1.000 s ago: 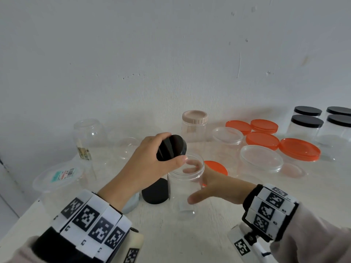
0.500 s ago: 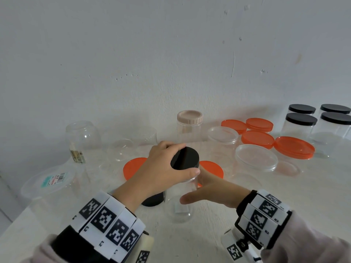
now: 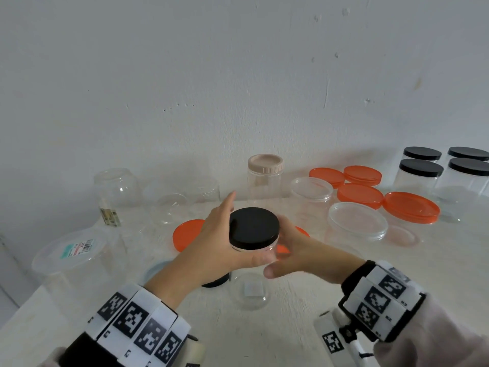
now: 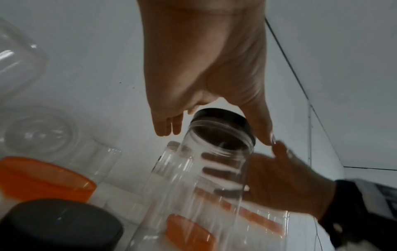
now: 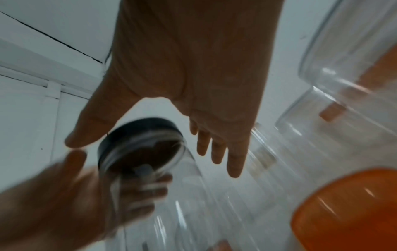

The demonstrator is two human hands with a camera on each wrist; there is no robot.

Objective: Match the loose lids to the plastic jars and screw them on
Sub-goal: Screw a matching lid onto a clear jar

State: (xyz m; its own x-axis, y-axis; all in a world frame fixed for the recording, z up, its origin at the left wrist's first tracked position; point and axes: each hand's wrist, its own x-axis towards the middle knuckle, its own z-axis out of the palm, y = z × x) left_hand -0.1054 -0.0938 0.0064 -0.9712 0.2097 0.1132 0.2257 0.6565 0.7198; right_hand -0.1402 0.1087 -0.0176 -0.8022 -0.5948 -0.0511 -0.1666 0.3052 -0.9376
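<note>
Step in hand: a black lid point(image 3: 253, 227) has been set on the mouth of a clear plastic jar point(image 3: 251, 274), which stands on the white counter point(image 3: 291, 327) in front of the person; by judgement the lid is being seated, with the screwing not yet done.
Left grip: the left hand point(image 3: 211, 250) is wrapped about the lid's rim, thumb on the near side and fingers on the far side; the left wrist view shows the thumb touching the rim, while the fingers there look fairly straight, so the firmness of the hold cannot be told.
Right grip: the right hand point(image 3: 296, 250) is laid against the jar's right wall just under the lid, its fingers curved round the clear body to steady it.
Lid seating: whether the threads have caught cannot be told; the lid looks about level in the head view.
Next move: the jar is to be held fast by the right hand while the lid is turned by the left until it stops.
Care needed: the lid should be kept level, lest it cross-thread.
Still to do: an orange lid point(image 3: 186, 231) and a second black lid point(image 4: 60, 224) lie loose nearby, and open jars stand at the back.
</note>
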